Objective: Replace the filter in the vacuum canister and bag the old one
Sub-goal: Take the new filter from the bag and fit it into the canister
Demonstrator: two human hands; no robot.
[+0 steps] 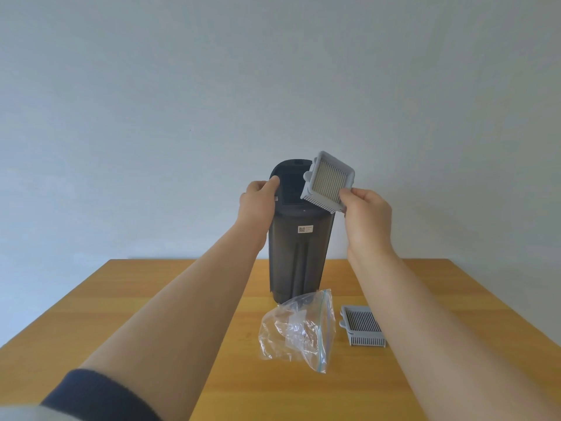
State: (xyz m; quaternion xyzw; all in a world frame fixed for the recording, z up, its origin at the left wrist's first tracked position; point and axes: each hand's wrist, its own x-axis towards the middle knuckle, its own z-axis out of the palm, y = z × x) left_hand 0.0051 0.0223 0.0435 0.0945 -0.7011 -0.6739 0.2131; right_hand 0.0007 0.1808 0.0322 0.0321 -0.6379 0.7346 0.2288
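Observation:
A dark grey vacuum canister [299, 253] stands upright on the wooden table [151, 302], its top opening facing me. My left hand [258, 197] grips the canister's upper left rim. My right hand [365, 208] pinches the lower right corner of a square grey filter [329, 180] with pale pleats, held tilted just in front of the canister's top right. A second grey filter [362, 325] with darker pleats lies flat on the table at the right. A clear zip bag [299, 328] lies crumpled in front of the canister.
A plain pale wall [273, 86] rises behind the table. The table's far edge runs just behind the canister. My dark sleeve [97, 396] shows at the lower left.

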